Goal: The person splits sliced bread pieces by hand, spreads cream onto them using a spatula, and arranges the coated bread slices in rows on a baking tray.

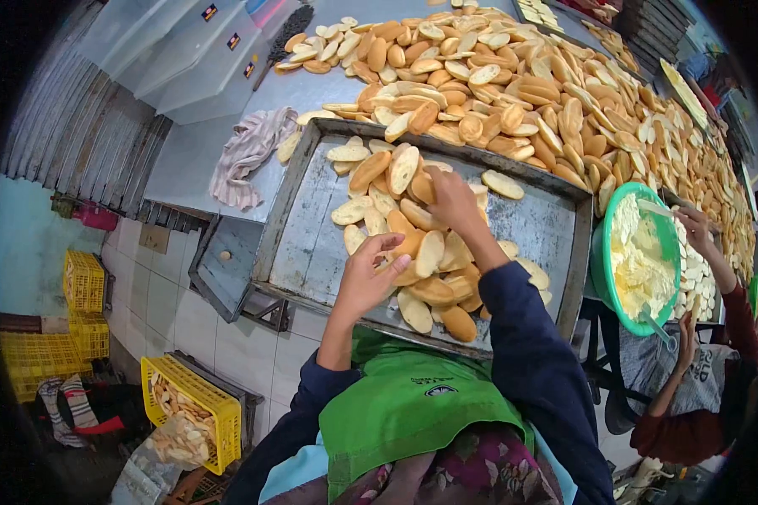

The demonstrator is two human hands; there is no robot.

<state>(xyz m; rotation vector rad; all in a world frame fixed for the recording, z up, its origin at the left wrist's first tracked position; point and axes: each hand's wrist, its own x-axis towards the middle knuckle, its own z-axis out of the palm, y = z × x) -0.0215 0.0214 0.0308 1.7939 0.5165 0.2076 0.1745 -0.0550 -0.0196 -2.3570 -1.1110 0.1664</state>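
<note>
A metal baking tray [293, 220] in front of me holds a loose heap of oval bread slices [431, 291], with pale cut faces and brown crusts. My left hand [364, 282] is at the near left side of the heap, its fingers apart and curved and its thumb close to a slice. My right hand [456, 202] reaches into the far side of the heap, its fingers closed around a bread slice [423, 187]; the fingertips are partly hidden. Another slice [404, 168] leans upright just left of that hand.
Behind the tray a large mound of bread slices [514, 84] covers the table. At right stands a green basin [600, 261] of pale yellow cream, beside a co-worker's hands [696, 229]. A striped cloth [248, 156] lies left; a yellow crate [227, 421] of slices is on the floor.
</note>
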